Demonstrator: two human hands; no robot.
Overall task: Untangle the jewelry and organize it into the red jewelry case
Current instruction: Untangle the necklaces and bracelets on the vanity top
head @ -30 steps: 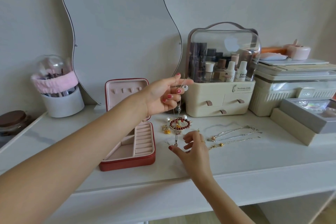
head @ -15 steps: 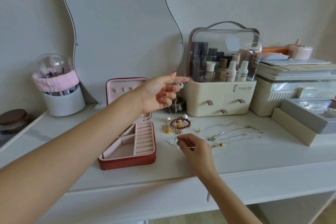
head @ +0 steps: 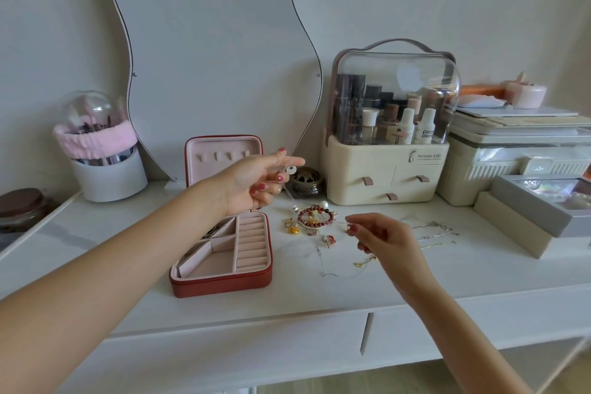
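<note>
The tangled jewelry (head: 311,221) lies in a small heap on the white tabletop (head: 319,297), just right of the red jewelry case (head: 224,253) and in front of the cream cosmetic organizer (head: 383,176). A red beaded bracelet (head: 316,217) sits in the middle of the heap, with a pearl piece (head: 324,204) at its far edge and a gold charm (head: 292,229) at its left. The case stands open, lid upright, its pink compartments mostly bare; something dark lies in the far left compartment, too small to tell. The left hand (head: 256,181) is raised above the tabletop between case and heap, its grip pinched on a thin silver chain (head: 288,192) with a small round white pendant (head: 290,170) near the fingertips. The right hand (head: 383,240) hovers just right of the heap, thumb and forefinger closed narrowly on something fine, which I cannot make out. A loose silver chain (head: 321,261) trails toward the front edge, and more chains (head: 435,233) lie straightened out past the right hand. A wavy mirror (head: 217,51) leans on the wall behind, with a brush holder (head: 102,150) at the far left
</note>
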